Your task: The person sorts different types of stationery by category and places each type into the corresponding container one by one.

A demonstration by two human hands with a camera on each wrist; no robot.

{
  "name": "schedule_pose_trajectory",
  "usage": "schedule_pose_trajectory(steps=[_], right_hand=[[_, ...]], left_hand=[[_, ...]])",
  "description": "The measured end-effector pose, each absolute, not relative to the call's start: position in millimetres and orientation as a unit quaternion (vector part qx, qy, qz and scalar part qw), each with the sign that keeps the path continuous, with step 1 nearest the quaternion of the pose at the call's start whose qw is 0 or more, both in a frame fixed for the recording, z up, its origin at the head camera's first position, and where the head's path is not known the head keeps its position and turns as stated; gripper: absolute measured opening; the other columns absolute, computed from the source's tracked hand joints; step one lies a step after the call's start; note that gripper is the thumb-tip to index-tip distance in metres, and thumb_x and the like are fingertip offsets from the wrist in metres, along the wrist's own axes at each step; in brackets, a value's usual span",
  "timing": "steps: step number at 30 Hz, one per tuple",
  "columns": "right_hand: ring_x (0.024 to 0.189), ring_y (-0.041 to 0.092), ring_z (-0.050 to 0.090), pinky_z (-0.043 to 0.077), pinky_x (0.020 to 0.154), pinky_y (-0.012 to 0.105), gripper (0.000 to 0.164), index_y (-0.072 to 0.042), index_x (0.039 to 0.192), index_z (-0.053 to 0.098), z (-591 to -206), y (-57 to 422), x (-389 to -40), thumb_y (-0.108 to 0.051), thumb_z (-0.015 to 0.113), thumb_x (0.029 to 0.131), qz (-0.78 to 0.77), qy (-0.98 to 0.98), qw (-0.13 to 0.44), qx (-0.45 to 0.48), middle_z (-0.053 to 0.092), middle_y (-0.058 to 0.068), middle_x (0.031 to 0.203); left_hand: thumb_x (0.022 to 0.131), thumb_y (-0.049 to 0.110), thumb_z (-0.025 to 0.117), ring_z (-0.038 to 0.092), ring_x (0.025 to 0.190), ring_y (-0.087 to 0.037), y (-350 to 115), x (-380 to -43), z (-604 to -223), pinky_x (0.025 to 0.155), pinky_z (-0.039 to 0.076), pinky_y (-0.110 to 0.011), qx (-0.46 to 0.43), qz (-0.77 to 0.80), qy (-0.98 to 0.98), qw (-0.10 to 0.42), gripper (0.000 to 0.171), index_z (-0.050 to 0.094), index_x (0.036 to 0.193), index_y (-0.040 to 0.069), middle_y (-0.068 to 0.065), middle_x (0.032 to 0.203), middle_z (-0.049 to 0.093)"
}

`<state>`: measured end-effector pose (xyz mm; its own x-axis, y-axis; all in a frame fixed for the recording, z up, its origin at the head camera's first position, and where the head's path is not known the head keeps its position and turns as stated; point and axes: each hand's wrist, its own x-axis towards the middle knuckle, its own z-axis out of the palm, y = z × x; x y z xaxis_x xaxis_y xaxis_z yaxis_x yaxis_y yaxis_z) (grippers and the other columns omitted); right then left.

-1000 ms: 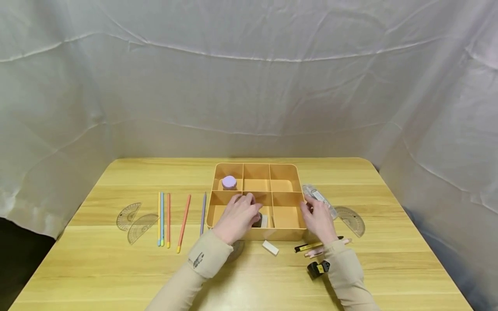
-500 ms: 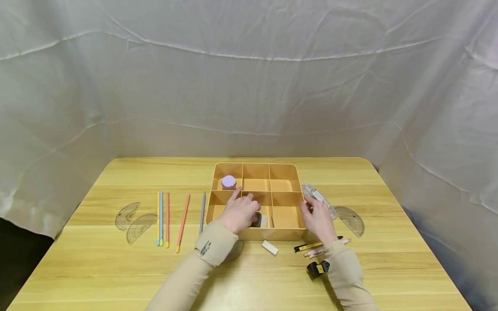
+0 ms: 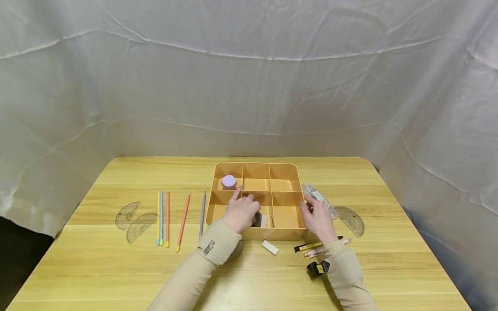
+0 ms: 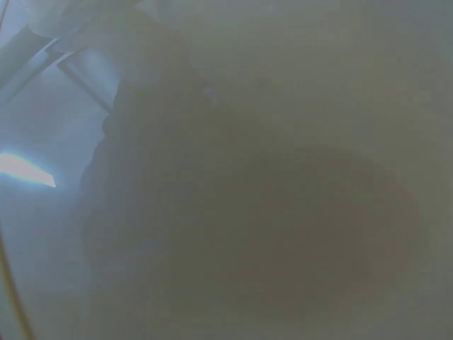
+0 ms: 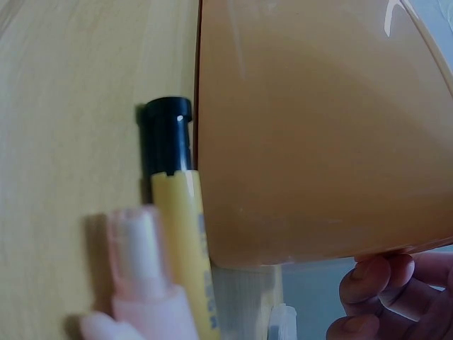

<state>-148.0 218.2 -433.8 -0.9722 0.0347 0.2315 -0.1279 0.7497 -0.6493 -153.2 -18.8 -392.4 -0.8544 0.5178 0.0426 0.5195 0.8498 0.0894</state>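
Observation:
My left hand (image 3: 242,212) reaches into the front middle compartment of an orange divided box (image 3: 272,233). One finger stretches towards the divider; the other fingertips are hidden. By this hand lies a small dark block (image 3: 257,219), with a pale eraser-like block (image 3: 264,220) beside it. The left wrist view is too hazy to show a hold. At the box's right side, my right hand (image 3: 318,216) rests its fingertips against the outer wall; the right wrist view shows these bent fingers (image 5: 368,276) touching the box. A lilac round-topped object (image 3: 228,182) stands in the back left compartment.
Left of the box lie several coloured pencils (image 3: 183,222) and two clear protractors (image 3: 141,227). In front is a white eraser (image 3: 270,247). To the right are a yellow-and-black pen (image 5: 180,234), pink pens (image 5: 145,283), a black object (image 3: 317,269), a clear case (image 3: 320,198) and another protractor (image 3: 351,220).
One finger of my left hand has stretched out towards the back divider, and the left forearm has shifted slightly right. My right hand has stayed at the box's side.

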Motion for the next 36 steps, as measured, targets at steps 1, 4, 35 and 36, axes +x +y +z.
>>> schedule_pose_trajectory(steps=[1,4,35,36], right_hand=[[0.055,0.011,0.044,0.034,0.049,0.023,0.038,0.012,0.128,0.061,-434,218,-148,-0.009,0.055,0.097,0.353,-0.928,0.117,0.025,0.059,0.011,0.070],[0.054,0.010,0.042,0.033,0.049,0.023,0.038,0.011,0.128,0.062,-434,218,-148,-0.010,0.055,0.097,0.353,-0.927,0.121,0.026,0.058,0.009,0.067],[0.054,0.011,0.043,0.035,0.050,0.023,0.037,0.013,0.126,0.062,-434,218,-148,-0.008,0.056,0.096,0.347,-0.927,0.138,0.036,0.059,0.010,0.066],[0.054,0.011,0.043,0.035,0.050,0.023,0.037,0.013,0.126,0.062,-434,217,-148,-0.008,0.057,0.096,0.347,-0.927,0.138,0.036,0.058,0.010,0.066]], left_hand=[[0.082,0.012,0.080,0.070,0.085,-0.020,-19,-153,-392,0.125,0.028,-0.050,-0.269,-0.050,-0.962,0.006,0.008,0.074,0.087,0.015,-0.004,0.092,0.066],[0.082,0.009,0.079,0.070,0.088,-0.021,-19,-153,-393,0.125,0.027,-0.051,-0.266,-0.055,-0.962,0.010,0.010,0.074,0.088,0.015,-0.004,0.095,0.066],[0.087,0.032,0.077,0.063,0.071,-0.007,-17,-74,-418,0.060,0.046,-0.018,-0.378,-0.033,-0.918,0.117,0.008,0.077,0.094,0.028,0.010,0.095,0.072],[0.087,0.033,0.077,0.063,0.070,-0.007,-17,-73,-419,0.061,0.046,-0.018,-0.380,-0.034,-0.917,0.116,0.007,0.077,0.092,0.028,0.011,0.094,0.072]])
